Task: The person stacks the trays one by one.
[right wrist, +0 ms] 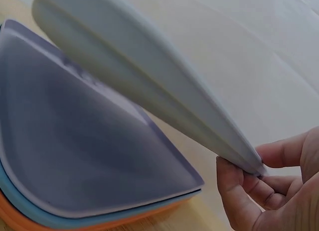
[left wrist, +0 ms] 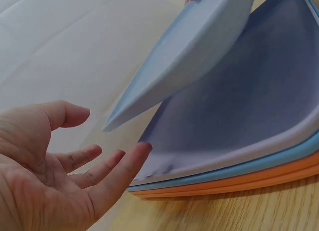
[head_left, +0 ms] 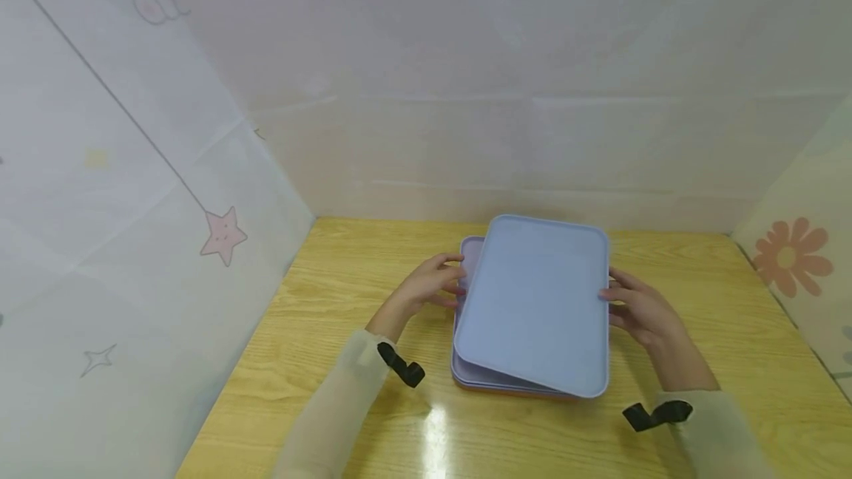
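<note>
My right hand [head_left: 642, 309] pinches the right edge of a light blue rectangular tray [head_left: 539, 301], thumb on the upper side and fingers beneath. The tray is tilted and held above a stack, turned slightly against it. On top of the stack lies a lavender tray [left wrist: 244, 86], mostly covered by the light blue one in the head view. Under it show the rims of a blue tray [left wrist: 239, 171] and orange trays [left wrist: 239, 186]. Beside the stack's left edge, my left hand [left wrist: 75, 176] has its fingers spread and holds nothing, its fingertips close to the lavender tray's rim.
The stack stands on a wood-grain table [head_left: 359, 257]. A pale cloth backdrop [head_left: 466, 94] rises behind the table, with printed cloth on the left and right sides. Both forearms wear light sleeves [head_left: 333, 405] with black wrist mounts [head_left: 401, 367].
</note>
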A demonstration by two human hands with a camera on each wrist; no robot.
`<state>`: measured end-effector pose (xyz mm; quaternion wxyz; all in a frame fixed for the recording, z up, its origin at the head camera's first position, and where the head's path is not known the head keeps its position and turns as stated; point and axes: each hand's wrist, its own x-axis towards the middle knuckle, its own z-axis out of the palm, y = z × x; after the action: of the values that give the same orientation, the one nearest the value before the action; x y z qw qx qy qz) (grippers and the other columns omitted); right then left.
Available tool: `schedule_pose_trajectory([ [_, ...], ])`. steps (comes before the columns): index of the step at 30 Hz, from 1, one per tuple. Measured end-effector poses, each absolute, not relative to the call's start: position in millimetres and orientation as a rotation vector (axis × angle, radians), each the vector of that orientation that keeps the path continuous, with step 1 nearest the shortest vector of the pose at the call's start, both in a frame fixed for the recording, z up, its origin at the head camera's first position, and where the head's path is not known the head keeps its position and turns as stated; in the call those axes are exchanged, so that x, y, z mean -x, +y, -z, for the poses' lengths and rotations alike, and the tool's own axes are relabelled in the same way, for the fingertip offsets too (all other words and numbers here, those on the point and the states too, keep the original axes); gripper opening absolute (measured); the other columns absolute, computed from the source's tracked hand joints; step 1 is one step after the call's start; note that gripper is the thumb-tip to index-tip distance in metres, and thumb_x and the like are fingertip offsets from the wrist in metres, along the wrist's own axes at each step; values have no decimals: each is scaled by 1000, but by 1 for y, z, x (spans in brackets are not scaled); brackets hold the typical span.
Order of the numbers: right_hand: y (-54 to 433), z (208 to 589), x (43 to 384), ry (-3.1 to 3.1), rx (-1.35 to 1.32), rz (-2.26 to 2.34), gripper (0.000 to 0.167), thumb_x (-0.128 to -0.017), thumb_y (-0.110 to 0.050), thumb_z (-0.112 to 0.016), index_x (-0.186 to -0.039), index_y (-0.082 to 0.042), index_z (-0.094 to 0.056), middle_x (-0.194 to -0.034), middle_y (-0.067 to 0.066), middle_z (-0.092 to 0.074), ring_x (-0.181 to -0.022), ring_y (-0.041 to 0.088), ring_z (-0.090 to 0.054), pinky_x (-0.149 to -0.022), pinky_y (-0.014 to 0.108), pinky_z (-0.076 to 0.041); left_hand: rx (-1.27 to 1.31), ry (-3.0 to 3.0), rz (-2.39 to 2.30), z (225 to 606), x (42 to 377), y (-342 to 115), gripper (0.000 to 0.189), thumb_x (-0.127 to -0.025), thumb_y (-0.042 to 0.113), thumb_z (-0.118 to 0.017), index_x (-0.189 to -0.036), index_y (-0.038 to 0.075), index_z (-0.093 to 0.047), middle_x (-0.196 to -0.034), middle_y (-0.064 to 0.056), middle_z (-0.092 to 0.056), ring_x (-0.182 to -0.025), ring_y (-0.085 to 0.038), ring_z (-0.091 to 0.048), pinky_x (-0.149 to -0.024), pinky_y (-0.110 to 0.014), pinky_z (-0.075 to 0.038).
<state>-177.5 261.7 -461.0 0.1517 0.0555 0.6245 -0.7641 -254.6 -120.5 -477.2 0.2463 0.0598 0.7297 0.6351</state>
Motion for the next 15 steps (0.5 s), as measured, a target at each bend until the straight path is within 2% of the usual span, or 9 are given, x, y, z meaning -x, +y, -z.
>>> schedule_pose_trajectory([
  [4, 255, 459, 178, 1823, -141, 2166, 79, -99, 1, -55, -161, 1, -5, -103, -4, -60, -91, 16, -65, -78, 28, -60, -155, 1964, -1733, 476, 254, -117, 56, -101, 24, -59, -152, 11, -41, -132, -22, -58, -112, -38, -65, -89, -53, -60],
  [9, 248, 458, 179, 1881, -139, 2118, 79, -100, -1, -57, -161, -1, -7, -108, -1, -56, -93, 17, -63, -80, 29, -60, -154, 1956, -1725, 477, 254, -115, 58, -98, 24, -63, -152, 14, -42, -132, -18, -57, -107, -33, -65, -81, -45, -62],
  [15, 244, 460, 183, 1925, -127, 2078, 78, -100, -3, -58, -162, -2, -9, -112, 2, -53, -95, 16, -63, -81, 29, -60, -148, 1946, -1714, 478, 251, -118, 61, -96, 15, -63, -153, 18, -41, -133, -17, -53, -102, -29, -66, -76, -39, -62],
])
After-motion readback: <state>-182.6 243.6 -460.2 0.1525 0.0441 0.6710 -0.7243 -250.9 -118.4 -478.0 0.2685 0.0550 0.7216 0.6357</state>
